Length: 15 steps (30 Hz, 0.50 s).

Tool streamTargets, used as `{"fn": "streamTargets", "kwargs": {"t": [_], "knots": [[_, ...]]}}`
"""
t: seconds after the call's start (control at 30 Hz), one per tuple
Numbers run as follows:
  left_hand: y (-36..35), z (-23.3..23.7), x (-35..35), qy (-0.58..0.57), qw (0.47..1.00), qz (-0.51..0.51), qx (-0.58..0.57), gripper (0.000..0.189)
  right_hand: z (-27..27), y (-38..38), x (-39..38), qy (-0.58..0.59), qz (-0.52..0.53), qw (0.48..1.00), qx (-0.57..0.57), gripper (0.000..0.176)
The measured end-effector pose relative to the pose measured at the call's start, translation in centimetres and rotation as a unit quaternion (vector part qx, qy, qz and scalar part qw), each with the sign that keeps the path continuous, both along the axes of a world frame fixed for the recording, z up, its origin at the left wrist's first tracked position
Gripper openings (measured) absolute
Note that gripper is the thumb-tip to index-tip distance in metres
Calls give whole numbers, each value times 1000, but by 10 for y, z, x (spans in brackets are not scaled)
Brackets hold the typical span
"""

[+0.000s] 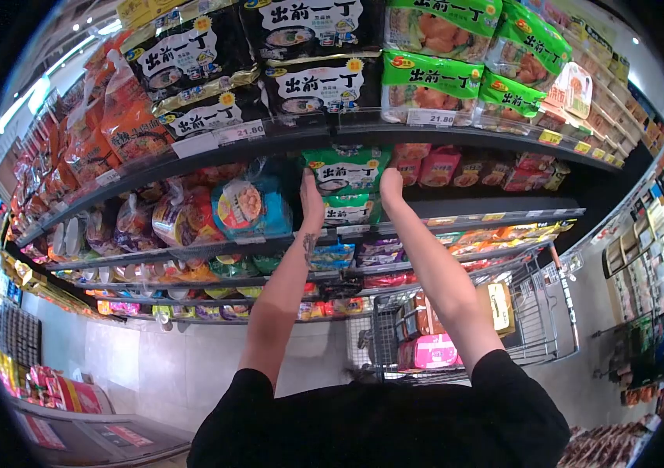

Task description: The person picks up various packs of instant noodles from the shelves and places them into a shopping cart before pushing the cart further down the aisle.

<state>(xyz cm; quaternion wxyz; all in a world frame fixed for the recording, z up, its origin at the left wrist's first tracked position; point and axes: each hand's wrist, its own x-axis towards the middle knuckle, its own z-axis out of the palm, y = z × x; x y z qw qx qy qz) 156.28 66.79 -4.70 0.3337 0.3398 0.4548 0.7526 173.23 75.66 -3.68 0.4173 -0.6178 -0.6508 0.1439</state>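
Observation:
Both my arms reach forward to the second shelf. There a dark green instant noodle multipack (347, 173) sits on top of another green noodle pack (346, 212). My left hand (311, 196) is pressed along the upper pack's left side, and my right hand (391, 186) closes round its right side. The pack is level between the two palms, and some of the fingertips are hidden behind it. A blue noodle bag (251, 207) stands left of my left hand. Beyond my right hand are pink noodle packs (439, 167).
Overhead, the upper shelf edge (285, 134) carries price tags, with black noodle packs (312, 84) and bright green ones (432, 87) above. A shopping cart (538, 312) holding a pink package (435, 351) stands below my right arm. Lower shelves hold several colourful bags.

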Motion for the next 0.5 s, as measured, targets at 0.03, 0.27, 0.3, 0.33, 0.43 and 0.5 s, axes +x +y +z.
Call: {"fn": "streamTargets", "kwargs": {"t": [0.03, 0.27, 0.3, 0.33, 0.43, 0.5], "knots": [[0, -1, -4, 8, 1000, -22, -13, 64, 0, 0, 1, 32, -2, 999, -24, 30], [-15, 10, 3, 0, 999, -25, -31, 70, 7, -14, 1, 346, 15, 934, -91, 42], [-19, 14, 8, -11, 999, 22, -36, 69, -9, -3, 3, 328, 28, 940, -92, 43], [-20, 14, 6, -10, 999, 20, -34, 69, -11, -2, 6, 309, 42, 945, -95, 46], [-20, 7, -3, 56, 998, 4, -32, 64, -1, -17, 19, 307, 53, 943, -119, 48], [-23, 11, -4, 20, 998, -22, -49, 68, 2, -30, 28, 229, 71, 970, -29, 44]]}}
